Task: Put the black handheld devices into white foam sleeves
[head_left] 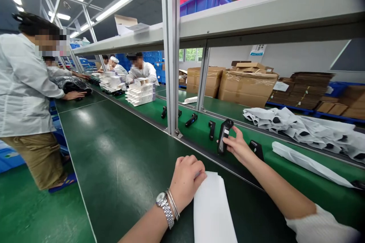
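Head-cam view at a long assembly line. My right hand (238, 146) is out over the green belt past the far edge of the counter (119, 152), with the fingers closed around a black plastic gadget (224, 136) that has a small white label on it. The gadget sits tilted on the belt, and the thumb side is hidden behind it, so I can't tell exactly how the grip wraps. More black gadgets (191, 120) sit in a row along the belt just up from it.

My left hand (186, 182) is curled shut, fingers folded over the top edge of a stack of white foam sheets (212, 212) lying flat at the near edge of the counter. There's a silver wristwatch (163, 203) and a thin bangle on that wrist.

Further right on the belt there's a long white foam pouch (308, 163), and behind it a pile of filled white pouches (296, 129). Down the line, a co-worker (25, 87) in a white smock leans over the counter on the left, and stacks of white boxes (139, 92) sit on the belt. Taped cardboard cartons (246, 87) stand beyond the line, and blue and red crates (205, 2) sit on the shelf overhead.
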`<state>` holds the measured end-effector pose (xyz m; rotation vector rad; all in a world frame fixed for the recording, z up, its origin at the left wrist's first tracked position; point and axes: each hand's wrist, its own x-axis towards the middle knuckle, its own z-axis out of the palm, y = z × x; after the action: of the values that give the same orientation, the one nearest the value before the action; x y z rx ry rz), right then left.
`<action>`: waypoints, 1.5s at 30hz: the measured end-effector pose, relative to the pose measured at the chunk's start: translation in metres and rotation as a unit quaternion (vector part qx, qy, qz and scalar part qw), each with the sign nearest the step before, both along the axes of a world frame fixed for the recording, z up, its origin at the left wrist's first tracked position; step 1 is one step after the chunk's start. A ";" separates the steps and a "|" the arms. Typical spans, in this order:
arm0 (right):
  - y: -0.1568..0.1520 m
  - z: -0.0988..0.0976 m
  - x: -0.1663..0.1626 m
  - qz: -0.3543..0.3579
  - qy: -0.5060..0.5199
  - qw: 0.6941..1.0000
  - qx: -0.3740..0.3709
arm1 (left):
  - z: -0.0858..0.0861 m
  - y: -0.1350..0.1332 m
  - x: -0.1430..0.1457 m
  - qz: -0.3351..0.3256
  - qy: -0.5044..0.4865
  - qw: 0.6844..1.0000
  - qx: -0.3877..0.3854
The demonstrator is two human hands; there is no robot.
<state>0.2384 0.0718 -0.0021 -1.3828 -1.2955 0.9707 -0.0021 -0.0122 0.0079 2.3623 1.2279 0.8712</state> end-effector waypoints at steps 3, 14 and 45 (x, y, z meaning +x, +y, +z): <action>-0.037 0.006 -0.020 0.068 0.190 0.977 0.062 | -0.001 -0.001 0.001 0.000 -0.035 0.999 -0.005; -0.083 -0.003 -0.061 0.179 0.122 0.975 0.049 | 0.007 -0.010 0.008 -0.012 -0.194 0.980 -0.041; 0.109 -0.007 -0.042 -0.075 -0.268 0.957 -0.082 | -0.004 0.003 -0.001 0.003 0.017 0.999 -0.042</action>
<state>0.1965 0.1809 -0.0093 -1.9337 -1.4949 0.6264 -0.0032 -0.0091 0.0036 2.3171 1.2596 0.7703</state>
